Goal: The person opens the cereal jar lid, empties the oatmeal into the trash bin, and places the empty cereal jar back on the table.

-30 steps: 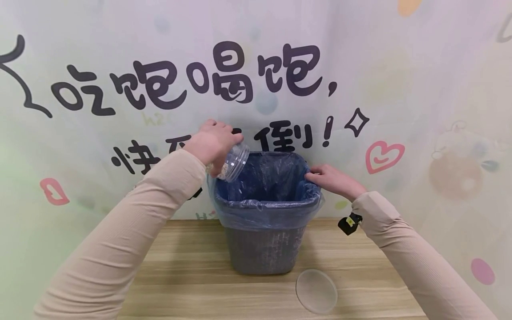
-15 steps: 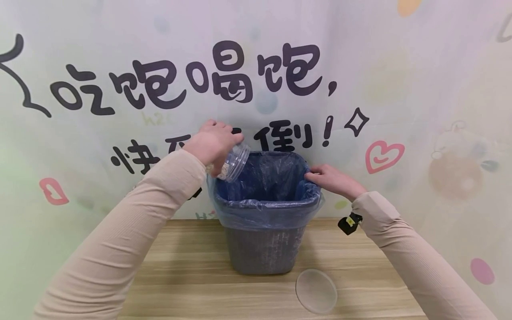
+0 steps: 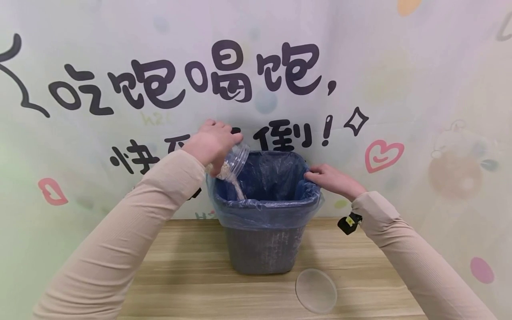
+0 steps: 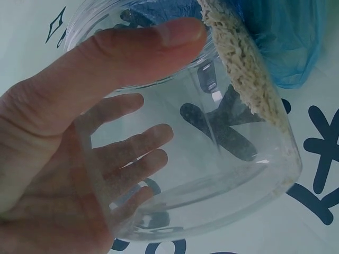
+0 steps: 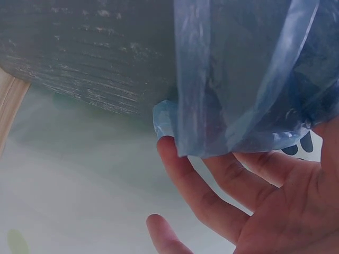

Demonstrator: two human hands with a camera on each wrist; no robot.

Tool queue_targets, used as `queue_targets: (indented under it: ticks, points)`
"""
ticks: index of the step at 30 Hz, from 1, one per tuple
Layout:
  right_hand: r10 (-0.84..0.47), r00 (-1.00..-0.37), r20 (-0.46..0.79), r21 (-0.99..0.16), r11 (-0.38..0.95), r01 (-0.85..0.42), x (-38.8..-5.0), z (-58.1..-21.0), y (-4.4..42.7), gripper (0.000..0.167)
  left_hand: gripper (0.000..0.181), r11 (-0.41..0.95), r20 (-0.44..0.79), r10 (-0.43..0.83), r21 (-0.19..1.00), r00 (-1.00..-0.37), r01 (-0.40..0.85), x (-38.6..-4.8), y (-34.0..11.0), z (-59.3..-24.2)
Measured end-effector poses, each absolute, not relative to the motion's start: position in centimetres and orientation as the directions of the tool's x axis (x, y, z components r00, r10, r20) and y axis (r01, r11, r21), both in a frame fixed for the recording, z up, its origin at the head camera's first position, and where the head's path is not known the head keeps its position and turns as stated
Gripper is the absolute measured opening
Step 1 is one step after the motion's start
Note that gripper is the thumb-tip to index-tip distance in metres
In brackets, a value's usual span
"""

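Note:
My left hand point(image 3: 214, 142) grips a clear plastic jar point(image 3: 239, 158) tilted mouth-down over the left side of a grey trash bin point(image 3: 262, 253). In the left wrist view, thumb and fingers wrap the jar, and pale grain-like bits point(image 4: 241, 66) lie along its lower wall. A stream of those bits falls from the jar's mouth into the bin. The bin stands upright, lined with a blue plastic bag point(image 3: 272, 215) folded over its rim. My right hand point(image 3: 336, 181) holds the bin's right rim, its fingers outside against the bag in the right wrist view.
On the wooden tabletop point(image 3: 180, 266), a round translucent disc like a lid point(image 3: 316, 291) lies in front of the bin, to the right. Close behind the bin hangs a pale printed backdrop point(image 3: 420, 89) with large dark characters.
Bits now stream out of the jar into the bin, where earlier none were seen falling. Both hands keep nearly the same place; the bin and disc have not moved.

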State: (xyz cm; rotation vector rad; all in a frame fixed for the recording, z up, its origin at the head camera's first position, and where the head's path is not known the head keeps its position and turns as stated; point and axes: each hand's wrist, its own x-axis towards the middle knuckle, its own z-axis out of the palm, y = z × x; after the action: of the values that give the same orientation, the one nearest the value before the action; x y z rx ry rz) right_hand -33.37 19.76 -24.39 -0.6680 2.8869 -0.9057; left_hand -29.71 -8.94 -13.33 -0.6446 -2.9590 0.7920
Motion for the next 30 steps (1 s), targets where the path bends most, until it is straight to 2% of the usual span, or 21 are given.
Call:
queue_targets:
  ticks: [12, 30]
  points:
    - [-0.418, -0.905, 0.082, -0.561, 0.731, -0.389, -33.25, -24.30, 19.67, 0.029, 0.096, 0.779, -0.076, 0.391, -0.504, -0.917, 0.374, -29.26, -8.80, -13.28]
    - [-0.419, -0.906, 0.059, -0.559, 0.738, -0.378, -33.28, -24.13, 19.65, 0.028, 0.098, 0.779, -0.088, 0.378, -0.507, -0.922, 0.368, -29.56, -8.51, -13.29]
